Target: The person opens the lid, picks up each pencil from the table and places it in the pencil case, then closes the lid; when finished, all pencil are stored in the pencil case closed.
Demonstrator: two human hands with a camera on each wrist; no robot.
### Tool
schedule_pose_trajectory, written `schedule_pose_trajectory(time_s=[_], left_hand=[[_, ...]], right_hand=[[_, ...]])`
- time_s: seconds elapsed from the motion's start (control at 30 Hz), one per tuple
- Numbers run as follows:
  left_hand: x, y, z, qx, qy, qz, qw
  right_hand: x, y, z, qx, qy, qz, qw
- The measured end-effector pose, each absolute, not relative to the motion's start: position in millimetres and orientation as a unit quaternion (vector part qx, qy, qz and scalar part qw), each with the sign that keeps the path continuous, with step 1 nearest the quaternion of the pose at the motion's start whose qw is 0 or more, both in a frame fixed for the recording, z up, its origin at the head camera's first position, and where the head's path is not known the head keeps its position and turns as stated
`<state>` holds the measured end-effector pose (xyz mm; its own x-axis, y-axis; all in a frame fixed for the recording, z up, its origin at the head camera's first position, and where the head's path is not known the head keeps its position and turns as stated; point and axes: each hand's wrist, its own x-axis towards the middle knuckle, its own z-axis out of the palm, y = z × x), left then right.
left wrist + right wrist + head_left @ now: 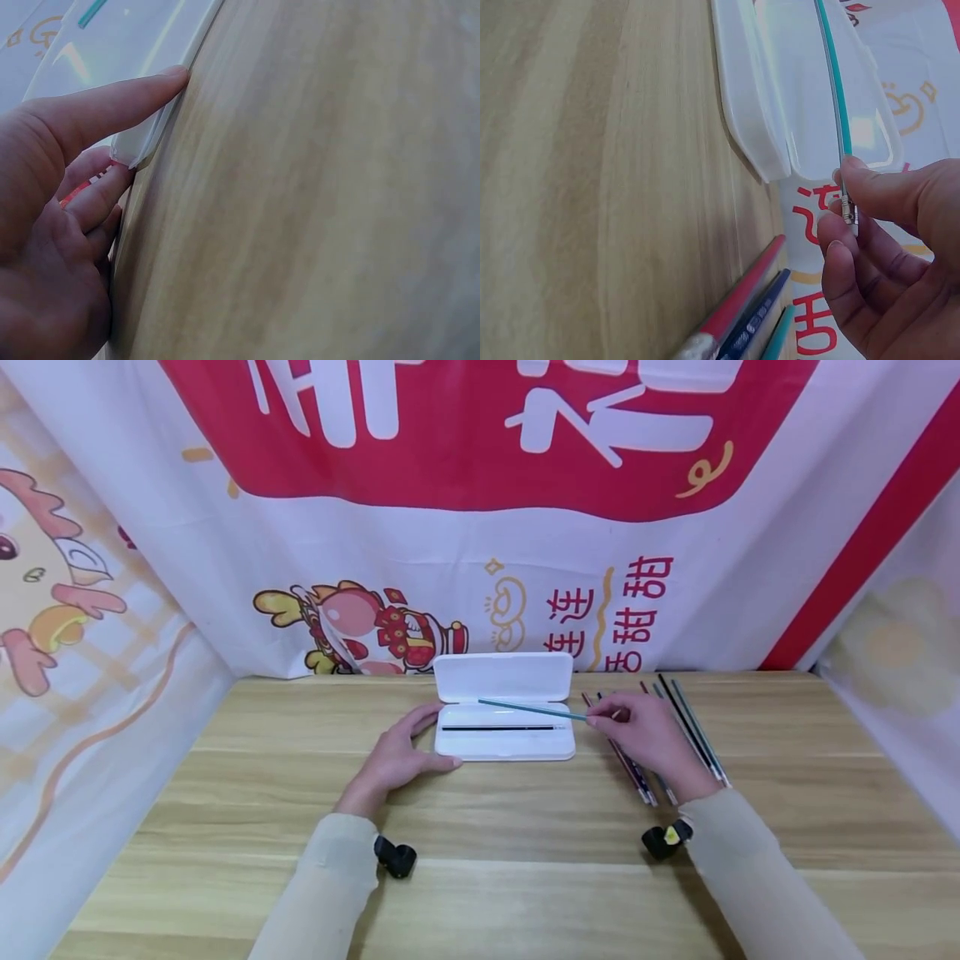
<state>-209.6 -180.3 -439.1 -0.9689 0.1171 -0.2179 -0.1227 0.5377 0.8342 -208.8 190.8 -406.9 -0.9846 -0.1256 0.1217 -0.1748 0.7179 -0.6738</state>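
One black pencil lies cased as your right hand pinches a teal pencil over the open white case, your flat-fingered left hand steadying it, several loose pencils waiting on the worktop.

The right hand hides part of the loose pencils; their tips are too small to tell.

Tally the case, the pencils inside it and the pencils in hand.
Case: 1
Black pencil in the case: 1
Teal pencil pinched by the right hand: 1
Total: 3
Loose pencils on the table overlap too much to count.
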Motion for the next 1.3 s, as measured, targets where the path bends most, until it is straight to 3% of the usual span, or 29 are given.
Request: schedule_pose_trajectory(time_s=[0.67,1.3], left_hand=[[-208,-177,-439,0.005,0.87,0.478,0.118],[-205,-179,-437,0.011,0.87,0.479,0.112]], right_hand=[[-241,159,-413,0.102,-0.921,0.376,0.006],[-242,136,-418,0.09,-0.942,0.323,-0.032]])
